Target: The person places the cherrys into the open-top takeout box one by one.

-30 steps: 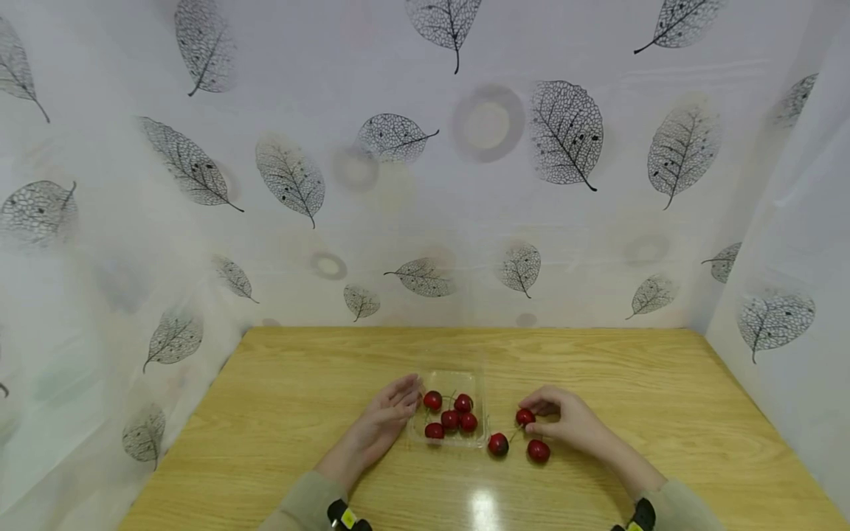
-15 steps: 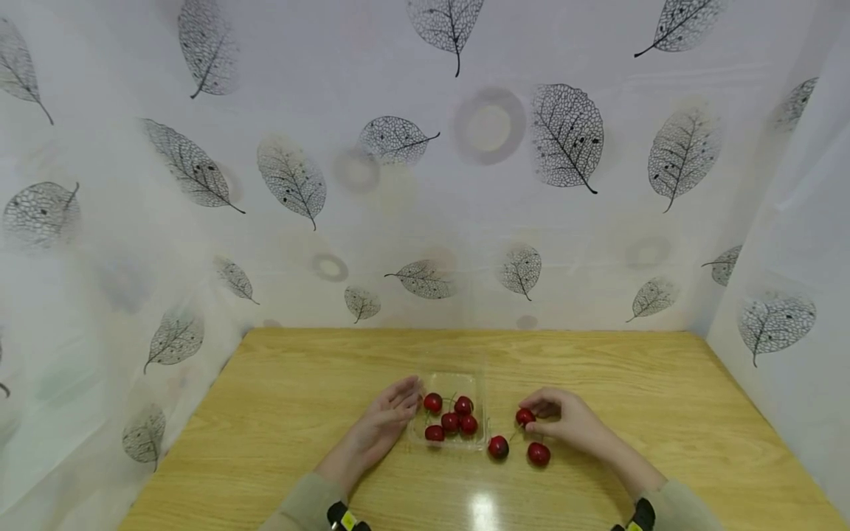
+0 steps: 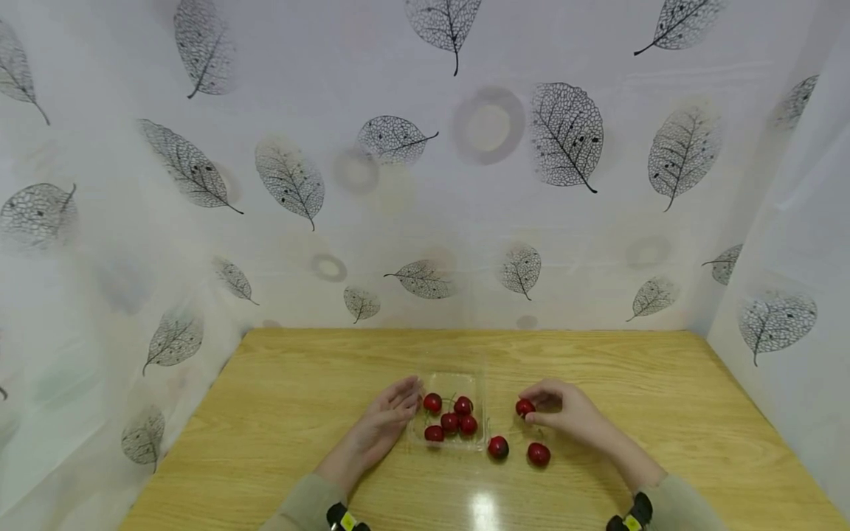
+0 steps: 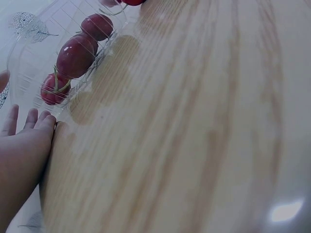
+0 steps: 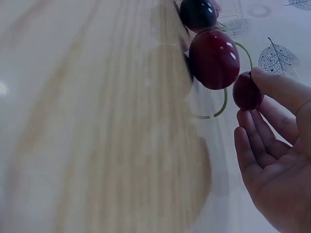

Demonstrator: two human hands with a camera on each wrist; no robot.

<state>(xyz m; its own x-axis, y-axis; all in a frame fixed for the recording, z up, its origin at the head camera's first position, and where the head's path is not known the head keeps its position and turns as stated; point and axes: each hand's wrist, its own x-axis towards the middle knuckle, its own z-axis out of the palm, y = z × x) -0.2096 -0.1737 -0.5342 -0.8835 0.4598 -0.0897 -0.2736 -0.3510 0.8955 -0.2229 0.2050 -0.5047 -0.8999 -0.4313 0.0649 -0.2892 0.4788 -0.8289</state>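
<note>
A clear plastic box [image 3: 454, 383] with several dark red cherries [image 3: 450, 422] in it stands on the table. My left hand [image 3: 381, 426] lies along its left side, fingers extended by the wall; the left wrist view shows those fingers near the box's edge. To the right of the box, my right hand [image 3: 572, 414] pinches a cherry [image 3: 524, 408] between thumb and fingertips. In the right wrist view this held cherry [image 5: 248, 92] has a curved green stem close by. Two loose cherries rest on the wood, one [image 3: 498, 448] by the box's front right corner, another [image 3: 538, 454] below my right hand.
The wooden table [image 3: 319, 361] meets a pale curtain [image 3: 465, 221] with a leaf print at the back, and similar sheets hang at both sides. A light glare [image 3: 483, 509] shows on the wood near the front.
Over the last half second my right hand has raised the pinched cherry a little, away from the two loose ones. The left hand and the box have stayed in place.
</note>
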